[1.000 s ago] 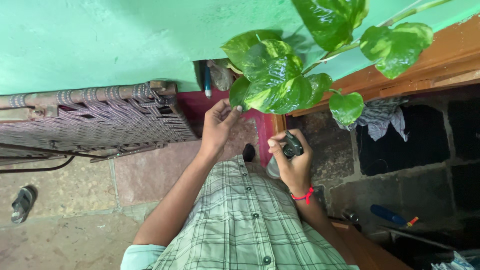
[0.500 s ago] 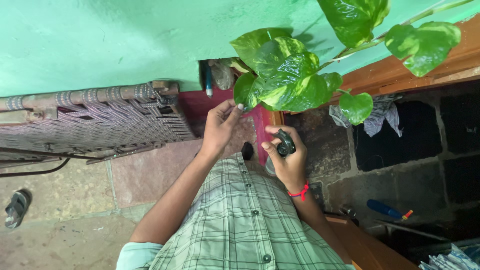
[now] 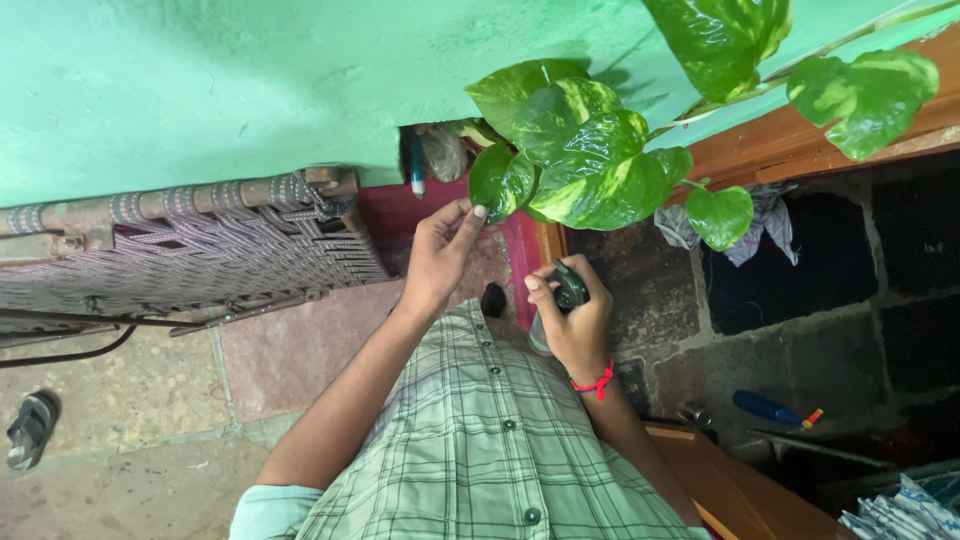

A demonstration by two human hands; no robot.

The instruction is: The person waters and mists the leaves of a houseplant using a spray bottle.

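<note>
Far left, a dark sandal lies on the rough stone floor. Next, a woven cot with plaited purple-grey cord and a rusty round frame leans by the smooth mint-green wall.

Left hand is raised, fingers pinching the lower edge of 1 small glossy leaf of the trailing vine; leaves are heart-shaped, waxy, green with yellow marbling, on thin pale stems.

Right hand wears a red thread on the wrist, fingers clenched round a dark spray head, hard plastic, thumb on top; the pale bottle below is mostly hidden by the palm. Nozzle sits just below the held leaf, near but apart.

Step in hand, judged: leaf steadied, sprayer brought up to it. Next move likely calls for aiming the nozzle at the leaf face and squeezing while the left keeps a light hold, since the thin stem could tear.

Right side: brown wooden frame, crumpled grey cloth, dark stone blocks, a blue-handled tool.
</note>
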